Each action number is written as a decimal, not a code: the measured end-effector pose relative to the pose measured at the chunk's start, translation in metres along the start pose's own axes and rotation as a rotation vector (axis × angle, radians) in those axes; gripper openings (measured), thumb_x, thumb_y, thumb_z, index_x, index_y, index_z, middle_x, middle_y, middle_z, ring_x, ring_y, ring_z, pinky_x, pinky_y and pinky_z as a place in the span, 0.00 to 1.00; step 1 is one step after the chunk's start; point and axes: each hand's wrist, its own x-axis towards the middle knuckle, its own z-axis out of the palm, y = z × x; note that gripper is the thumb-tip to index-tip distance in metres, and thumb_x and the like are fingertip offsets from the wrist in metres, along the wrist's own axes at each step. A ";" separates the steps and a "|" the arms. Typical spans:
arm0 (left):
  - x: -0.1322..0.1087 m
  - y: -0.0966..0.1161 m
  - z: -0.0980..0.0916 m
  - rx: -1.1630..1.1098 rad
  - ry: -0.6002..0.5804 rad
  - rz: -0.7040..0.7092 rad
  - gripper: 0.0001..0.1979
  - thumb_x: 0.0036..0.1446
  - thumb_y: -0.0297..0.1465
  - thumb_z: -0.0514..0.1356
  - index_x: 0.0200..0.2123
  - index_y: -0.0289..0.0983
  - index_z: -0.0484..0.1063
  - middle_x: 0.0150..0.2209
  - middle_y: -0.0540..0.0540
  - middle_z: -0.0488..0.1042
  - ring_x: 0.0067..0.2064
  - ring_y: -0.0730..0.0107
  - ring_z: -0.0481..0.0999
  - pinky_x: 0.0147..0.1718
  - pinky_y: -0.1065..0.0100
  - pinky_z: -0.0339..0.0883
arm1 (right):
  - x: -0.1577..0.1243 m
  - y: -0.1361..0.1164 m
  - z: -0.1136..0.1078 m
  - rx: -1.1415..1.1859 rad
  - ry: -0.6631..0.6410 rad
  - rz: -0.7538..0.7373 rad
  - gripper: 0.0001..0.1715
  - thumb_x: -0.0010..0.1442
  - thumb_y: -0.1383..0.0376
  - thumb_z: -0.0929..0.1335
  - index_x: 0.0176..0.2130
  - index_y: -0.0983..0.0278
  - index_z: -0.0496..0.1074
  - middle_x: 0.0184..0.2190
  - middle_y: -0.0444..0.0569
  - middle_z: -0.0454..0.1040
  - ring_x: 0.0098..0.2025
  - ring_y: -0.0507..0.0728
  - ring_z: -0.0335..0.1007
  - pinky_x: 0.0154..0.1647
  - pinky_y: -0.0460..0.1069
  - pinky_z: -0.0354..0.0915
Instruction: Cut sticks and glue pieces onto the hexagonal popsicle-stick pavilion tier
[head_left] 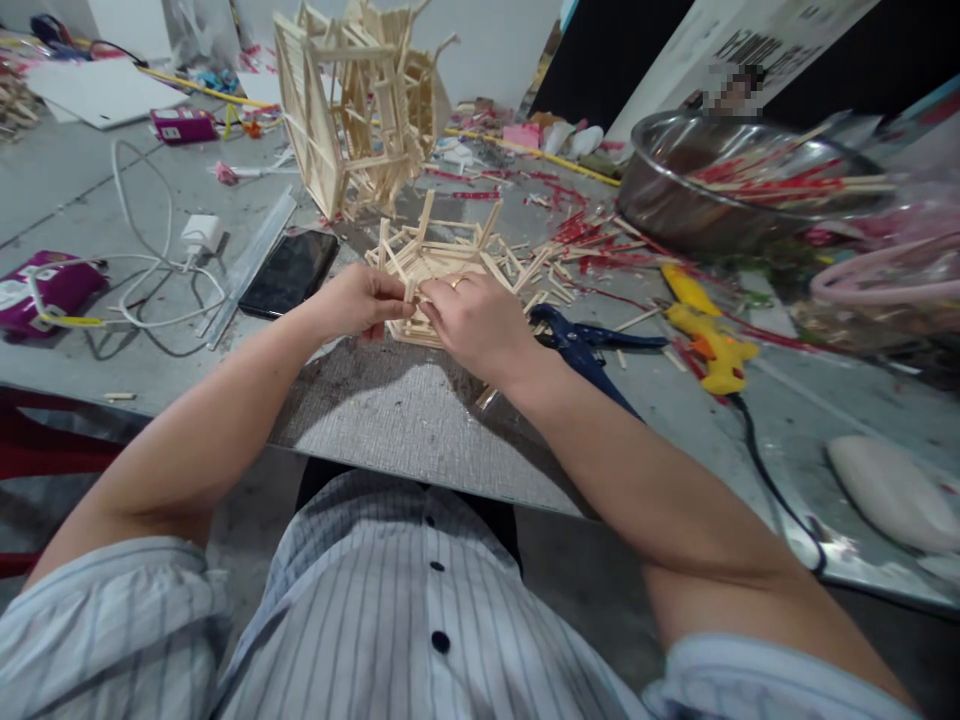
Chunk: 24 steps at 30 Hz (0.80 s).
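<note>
While on stickwork [439, 262], hands [361, 300] [484, 322] inside table edge [450, 480].

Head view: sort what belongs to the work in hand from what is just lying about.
Apparently in the work:
small stick frame, at left hand and right hand
taller stick structure
loose wooden sticks
yellow glue gun
dark blue hand tool

Apparently just lying about:
black smartphone
white charger
far purple box

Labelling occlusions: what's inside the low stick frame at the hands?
Inside the low stick frame, pale sticks laid close together show toward the far side. The right hand covers much of the near interior; whatever lies beneath it can't be seen.
</note>
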 end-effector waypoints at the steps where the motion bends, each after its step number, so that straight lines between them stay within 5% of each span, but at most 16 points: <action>1: 0.001 -0.001 0.002 -0.018 0.008 0.015 0.05 0.58 0.23 0.60 0.32 0.32 0.76 0.15 0.54 0.67 0.17 0.81 0.68 0.19 0.79 0.60 | 0.001 -0.001 0.001 -0.001 -0.010 0.015 0.17 0.67 0.69 0.58 0.44 0.69 0.74 0.39 0.58 0.78 0.41 0.61 0.70 0.43 0.53 0.60; 8: 0.005 -0.007 0.013 -0.101 0.043 0.060 0.07 0.57 0.23 0.60 0.26 0.33 0.73 0.19 0.51 0.72 0.21 0.76 0.74 0.23 0.76 0.69 | -0.002 0.006 0.009 0.092 0.045 0.021 0.16 0.67 0.69 0.58 0.39 0.65 0.73 0.36 0.55 0.76 0.37 0.59 0.68 0.37 0.51 0.58; 24: 0.009 -0.006 0.032 -0.087 0.058 0.122 0.06 0.58 0.25 0.60 0.28 0.32 0.72 0.19 0.52 0.71 0.22 0.79 0.74 0.22 0.79 0.65 | -0.015 0.031 0.016 0.241 0.125 -0.043 0.15 0.65 0.64 0.59 0.39 0.63 0.73 0.34 0.53 0.75 0.37 0.59 0.68 0.40 0.53 0.60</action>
